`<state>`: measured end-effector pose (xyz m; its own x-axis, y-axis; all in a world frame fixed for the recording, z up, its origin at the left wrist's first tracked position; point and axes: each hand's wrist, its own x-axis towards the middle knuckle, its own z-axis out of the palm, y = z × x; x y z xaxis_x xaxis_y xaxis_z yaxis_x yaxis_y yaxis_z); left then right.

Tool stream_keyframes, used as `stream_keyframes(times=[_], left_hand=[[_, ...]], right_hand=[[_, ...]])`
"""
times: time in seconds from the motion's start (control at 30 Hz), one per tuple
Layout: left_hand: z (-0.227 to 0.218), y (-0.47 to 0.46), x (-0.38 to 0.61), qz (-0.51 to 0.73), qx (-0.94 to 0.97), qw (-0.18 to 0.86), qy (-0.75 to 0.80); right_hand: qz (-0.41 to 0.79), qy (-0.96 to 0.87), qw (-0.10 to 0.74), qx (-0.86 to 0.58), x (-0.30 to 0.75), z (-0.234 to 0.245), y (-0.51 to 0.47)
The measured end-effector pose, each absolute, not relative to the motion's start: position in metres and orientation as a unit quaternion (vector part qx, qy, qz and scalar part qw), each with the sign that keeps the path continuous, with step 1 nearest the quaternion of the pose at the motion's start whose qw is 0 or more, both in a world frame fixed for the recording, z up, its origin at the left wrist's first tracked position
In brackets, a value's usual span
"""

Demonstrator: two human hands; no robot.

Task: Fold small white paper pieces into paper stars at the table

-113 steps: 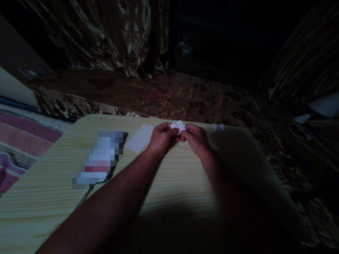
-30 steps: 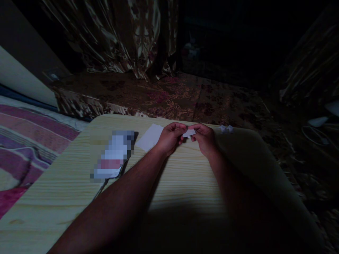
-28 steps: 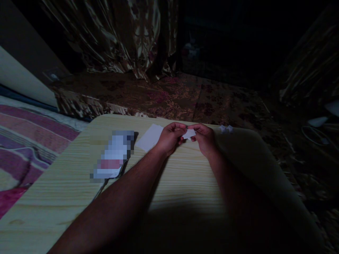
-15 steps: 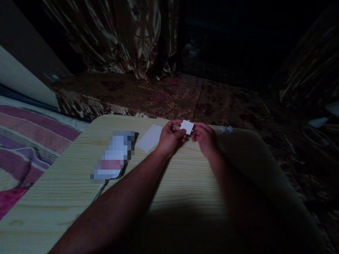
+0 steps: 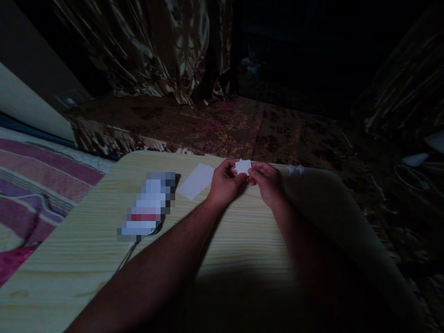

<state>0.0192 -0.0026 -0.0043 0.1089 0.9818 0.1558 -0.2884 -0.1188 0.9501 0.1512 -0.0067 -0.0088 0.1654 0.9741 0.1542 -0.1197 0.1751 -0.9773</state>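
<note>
A small folded piece of white paper [image 5: 243,167] is held up above the far part of the table. My left hand [image 5: 225,181] grips its left side, fingers behind it and thumb low at the front. At its right edge my right hand [image 5: 266,179] pinches the paper between thumb and fingers. Left of my left hand lies a flat white paper sheet [image 5: 196,181]. Two small folded paper pieces [image 5: 296,170] sit to the right of my right hand, near the table's far edge.
The pale wooden table [image 5: 243,236] has rounded corners. On its left lies a pixelated phone-like object [image 5: 147,206] with a cable [image 5: 125,256]. A striped bedspread [image 5: 31,175] is at the left. Patterned curtains [image 5: 187,46] hang behind a cloth-covered ledge [image 5: 215,122].
My right hand has closed its thumb and fingers on the paper's right edge. The paper has tilted and now looks flatter. My left hand keeps its hold.
</note>
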Motion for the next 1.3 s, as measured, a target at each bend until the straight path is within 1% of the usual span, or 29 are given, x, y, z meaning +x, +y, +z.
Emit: stream_keyframes(times=[0.1,0.3,0.5,0.8,1.07,1.3], left_hand=[[-0.0078,-0.0025,0.0195,0.562,0.513,0.532,0.372],[-0.0053,-0.0056,0.0188,0.586,0.544,0.438,0.411],[-0.0047,-0.0052,0.0163,0.58,0.549,0.437,0.414],[-0.0097,-0.0011,0.0166,0.577,0.523,0.49,0.391],[-0.0092,-0.0011,0.0154,0.573,0.53,0.479,0.402],[-0.0012,-0.0038,0.0165,0.576,0.516,0.491,0.401]], right_hand=[[0.437,-0.464,0.608,-0.474,0.1516,-0.01,-0.0063],[0.431,-0.483,0.596,-0.474,0.1525,-0.011,-0.0067],[0.427,-0.503,0.581,-0.476,0.1513,-0.0053,-0.01],[0.417,-0.508,0.58,-0.481,0.1474,-0.003,-0.0116],[0.376,-0.531,0.573,-0.499,0.1455,-0.0043,-0.0109],[0.355,-0.535,0.578,-0.503,0.1457,-0.0042,-0.0117]])
